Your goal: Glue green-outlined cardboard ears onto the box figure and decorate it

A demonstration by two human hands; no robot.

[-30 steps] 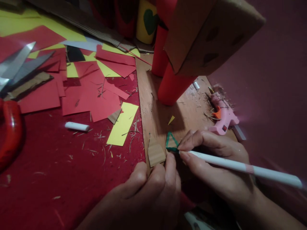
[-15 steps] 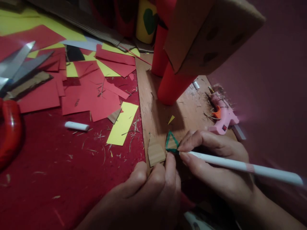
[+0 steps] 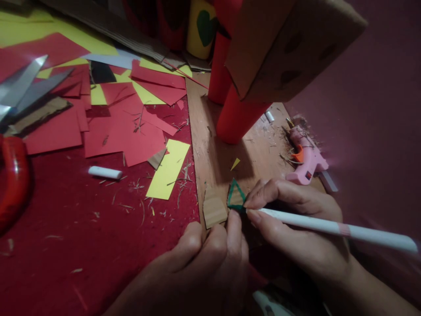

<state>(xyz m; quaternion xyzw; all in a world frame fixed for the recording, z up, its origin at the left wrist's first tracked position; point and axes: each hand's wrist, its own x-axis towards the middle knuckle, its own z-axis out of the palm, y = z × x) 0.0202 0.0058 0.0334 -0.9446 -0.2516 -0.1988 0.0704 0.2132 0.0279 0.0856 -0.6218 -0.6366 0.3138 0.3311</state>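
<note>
My right hand (image 3: 296,224) is closed round a white felt-tip marker (image 3: 329,226). The marker's tip is hidden behind the fingertips, at the lower right corner of a small cardboard triangle (image 3: 236,201). Green ink runs along the triangle's edges, with bare brown cardboard inside. My left hand (image 3: 210,259) lies in front with curled fingers, one fingertip pressing the triangle's bottom edge to the wooden board (image 3: 266,162). Just left of the triangle, by the left fingers, rests a small pointed piece of cardboard (image 3: 213,210).
Behind my hands stand red tubes (image 3: 233,123) with a cardboard box (image 3: 283,52) on top. A pink glue gun (image 3: 307,158) lies to the right. On the dark red cloth are scissors (image 3: 15,175), red paper scraps (image 3: 115,127), a yellow strip (image 3: 169,169) and a white cap (image 3: 105,172).
Almost nothing differs. The marker's rear end has shifted very slightly, while both hands stay at the triangle.
</note>
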